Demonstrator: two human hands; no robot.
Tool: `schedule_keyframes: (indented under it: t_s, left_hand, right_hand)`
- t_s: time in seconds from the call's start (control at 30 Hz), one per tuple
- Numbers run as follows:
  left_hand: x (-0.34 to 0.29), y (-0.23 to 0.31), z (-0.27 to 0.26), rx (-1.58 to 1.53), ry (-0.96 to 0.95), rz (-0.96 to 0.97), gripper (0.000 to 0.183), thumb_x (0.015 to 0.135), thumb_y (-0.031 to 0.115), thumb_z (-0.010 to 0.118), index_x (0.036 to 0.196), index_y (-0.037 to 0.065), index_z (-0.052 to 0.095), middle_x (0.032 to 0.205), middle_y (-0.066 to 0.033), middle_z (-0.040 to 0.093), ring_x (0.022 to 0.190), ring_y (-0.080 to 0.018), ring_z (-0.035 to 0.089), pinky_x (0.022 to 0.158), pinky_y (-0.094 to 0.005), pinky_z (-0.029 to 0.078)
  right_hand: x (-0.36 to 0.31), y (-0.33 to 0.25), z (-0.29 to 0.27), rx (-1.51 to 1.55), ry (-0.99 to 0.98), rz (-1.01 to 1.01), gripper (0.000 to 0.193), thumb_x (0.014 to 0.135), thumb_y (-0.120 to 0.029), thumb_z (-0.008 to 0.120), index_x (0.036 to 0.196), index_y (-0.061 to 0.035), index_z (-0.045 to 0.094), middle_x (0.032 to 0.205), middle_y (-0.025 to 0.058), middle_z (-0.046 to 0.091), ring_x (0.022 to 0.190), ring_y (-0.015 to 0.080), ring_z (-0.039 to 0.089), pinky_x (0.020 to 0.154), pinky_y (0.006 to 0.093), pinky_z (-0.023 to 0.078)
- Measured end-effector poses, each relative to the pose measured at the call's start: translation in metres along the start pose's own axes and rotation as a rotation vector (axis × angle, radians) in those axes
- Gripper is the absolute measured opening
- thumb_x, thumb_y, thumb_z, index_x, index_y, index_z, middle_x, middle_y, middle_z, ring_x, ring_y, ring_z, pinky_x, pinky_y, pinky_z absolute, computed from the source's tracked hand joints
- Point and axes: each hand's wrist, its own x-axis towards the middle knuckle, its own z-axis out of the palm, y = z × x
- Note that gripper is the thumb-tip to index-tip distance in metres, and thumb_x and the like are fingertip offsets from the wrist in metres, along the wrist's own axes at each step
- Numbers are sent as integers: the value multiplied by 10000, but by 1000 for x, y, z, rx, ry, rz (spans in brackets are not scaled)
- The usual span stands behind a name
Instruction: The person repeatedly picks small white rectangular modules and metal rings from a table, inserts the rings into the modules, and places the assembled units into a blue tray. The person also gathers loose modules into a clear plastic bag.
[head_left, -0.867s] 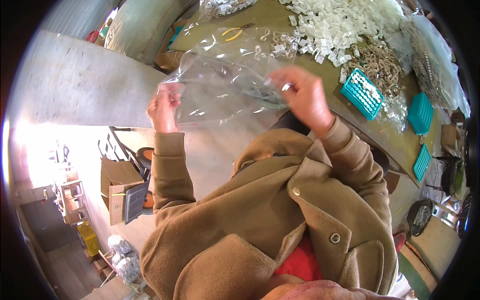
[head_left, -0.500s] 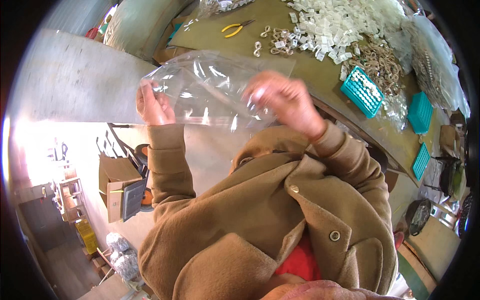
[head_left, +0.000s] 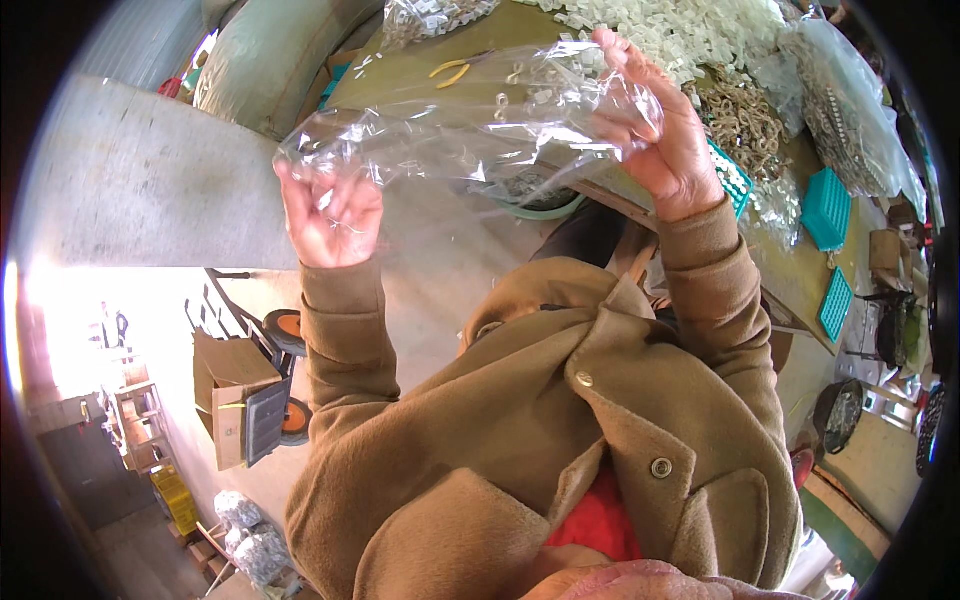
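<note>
A clear plastic bag (head_left: 460, 130) is stretched out sideways in the air between my two hands. At its left end my left hand (head_left: 330, 212) grips it, thumb and fingers closed on the film. My right hand (head_left: 665, 135) has hold of the other end, raised higher and over the edge of the green-topped table (head_left: 400, 90). Through the film show a pair of yellow-handled pliers (head_left: 452, 72) and small coiled cords (head_left: 502, 103) lying on the table.
White plastic pieces (head_left: 690, 35) are heaped at the back, beside a tangle of brown cords (head_left: 742, 125). Teal crates (head_left: 826, 208) stand at the right. To the left is a grey board (head_left: 150, 180); below it, a cardboard box (head_left: 232, 390) sits by a hand truck (head_left: 290, 330).
My right hand has moved up and to the right, drawing the bag out wider. My left hand keeps its hold and has shifted slightly right and down.
</note>
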Motion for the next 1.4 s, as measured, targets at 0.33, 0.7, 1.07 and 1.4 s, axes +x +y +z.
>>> schedule_keyframes:
  t_s: [0.33,0.7,1.07,1.4]
  left_hand:
    - [13,-25,-9,-295,-13,-172,274,1035,314,474,867,141,603,691,42,580,575,-124,499,606,-312,407]
    - [17,-27,-2,580,42,-194,666,872,355,751,1427,99,487,936,-19,572,817,-80,547,748,-296,483]
    - [28,-24,-11,1361,418,264,234,967,252,656,1064,66,759,952,-23,716,686,-62,559,571,-210,452]
    - [30,-29,-10,1485,454,329,322,1006,281,580,1111,17,732,907,-5,702,572,-17,382,500,-211,319]
  right_hand:
    - [1,-12,-40,417,71,-193,312,957,-73,448,1226,-20,597,614,-62,485,512,87,453,783,336,472]
    - [23,-19,-85,214,45,-213,418,1021,-75,355,1420,-56,479,820,29,580,615,89,497,641,287,524]
    - [69,0,-70,-707,272,-159,649,999,-219,573,1565,-153,261,1204,30,613,534,102,536,482,236,450]
    - [51,101,16,-1617,-355,-620,309,801,-85,607,1101,-49,668,870,169,706,761,366,688,658,451,562]
